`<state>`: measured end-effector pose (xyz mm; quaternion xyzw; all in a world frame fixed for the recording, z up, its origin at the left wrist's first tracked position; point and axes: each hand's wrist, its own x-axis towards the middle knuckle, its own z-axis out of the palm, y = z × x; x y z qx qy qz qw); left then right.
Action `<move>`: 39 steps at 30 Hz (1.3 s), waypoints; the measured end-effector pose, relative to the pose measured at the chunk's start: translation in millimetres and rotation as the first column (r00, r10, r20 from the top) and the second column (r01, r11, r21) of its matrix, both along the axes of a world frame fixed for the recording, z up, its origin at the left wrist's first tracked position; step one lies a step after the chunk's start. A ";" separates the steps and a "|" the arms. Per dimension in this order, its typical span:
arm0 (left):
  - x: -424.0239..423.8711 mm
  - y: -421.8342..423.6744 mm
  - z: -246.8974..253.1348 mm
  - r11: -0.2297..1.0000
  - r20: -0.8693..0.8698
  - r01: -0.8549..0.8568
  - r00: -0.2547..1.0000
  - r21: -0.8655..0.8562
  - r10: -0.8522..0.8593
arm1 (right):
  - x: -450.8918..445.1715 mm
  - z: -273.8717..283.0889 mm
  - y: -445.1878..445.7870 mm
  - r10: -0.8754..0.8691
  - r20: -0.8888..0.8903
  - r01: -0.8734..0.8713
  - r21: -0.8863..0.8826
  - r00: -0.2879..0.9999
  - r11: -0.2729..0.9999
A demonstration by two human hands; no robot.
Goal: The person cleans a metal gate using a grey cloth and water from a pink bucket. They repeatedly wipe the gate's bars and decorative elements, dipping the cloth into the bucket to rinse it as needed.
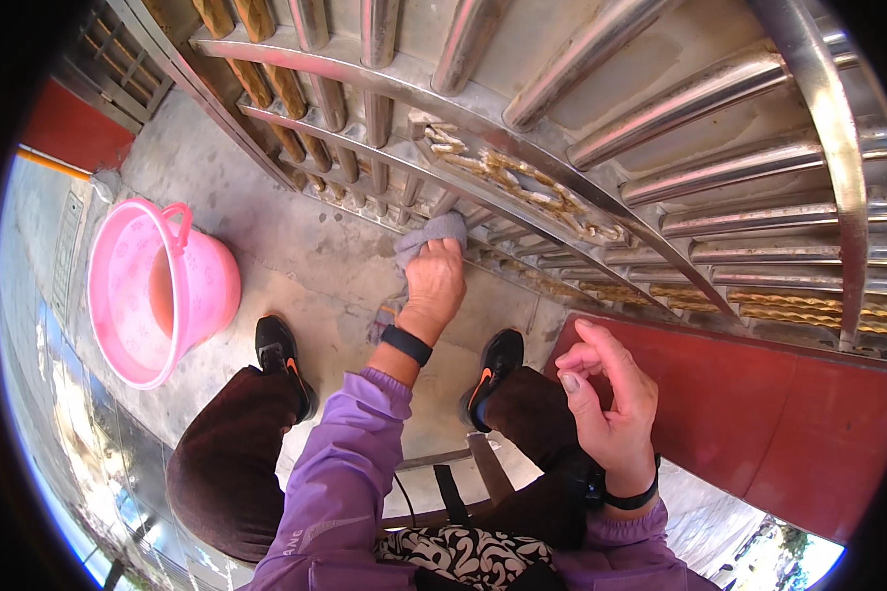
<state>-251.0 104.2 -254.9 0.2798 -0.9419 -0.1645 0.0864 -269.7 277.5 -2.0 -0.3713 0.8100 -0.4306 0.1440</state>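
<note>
My left hand (437,281) grips a grey cloth (432,236) and presses it against the lower rails of a metal gate (480,166), close to the floor. Part of a greyish cloth also shows below the hand, beside the wrist; whether it is the same piece I cannot tell. My right hand (612,384) is raised in front of a red block, with its fingers loosely curled and nothing between them. The gate has shiny round bars, twisted gold-coloured bars and a gold-coloured ornament (517,181) with whitish patches.
A pink plastic bucket (225,284) with brownish liquid stands on the concrete floor (303,258) at the left. A red block (739,399) lies along the right side, below the gate. My two shoes are on the floor, apart. Another red surface (81,125) shows at the upper left.
</note>
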 end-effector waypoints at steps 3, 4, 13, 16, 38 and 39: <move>0.1 -11.9 -3.2 1.000 0.017 0.021 1.000 -0.012 -0.020 | -2.1 -0.2 3.2 -0.007 -0.016 0.007 0.005 1.000 1.000; 1.0 -18.6 -1.6 1.000 0.011 0.023 1.000 -0.014 -0.023 | -3.9 -0.8 5.0 -0.014 -0.018 0.014 0.001 1.000 1.000; 28.6 23.0 20.5 0.910 -0.450 0.114 0.889 0.398 0.085 | -4.1 1.4 12.9 -0.056 0.026 0.057 -0.043 0.998 0.997; -0.7 23.1 13.0 0.971 -0.335 0.078 0.942 0.227 0.002 | -1.0 1.7 10.6 -0.038 0.039 0.040 -0.039 0.999 0.998; -16.4 35.0 -2.7 0.841 -0.382 -0.122 0.850 0.528 0.363 | 3.2 2.0 -1.1 0.014 0.024 -0.013 -0.026 1.000 1.000; -16.5 34.5 -0.9 0.850 -0.349 -0.102 0.882 0.516 0.318 | 2.1 1.4 -0.1 0.009 0.014 -0.009 -0.027 1.000 1.000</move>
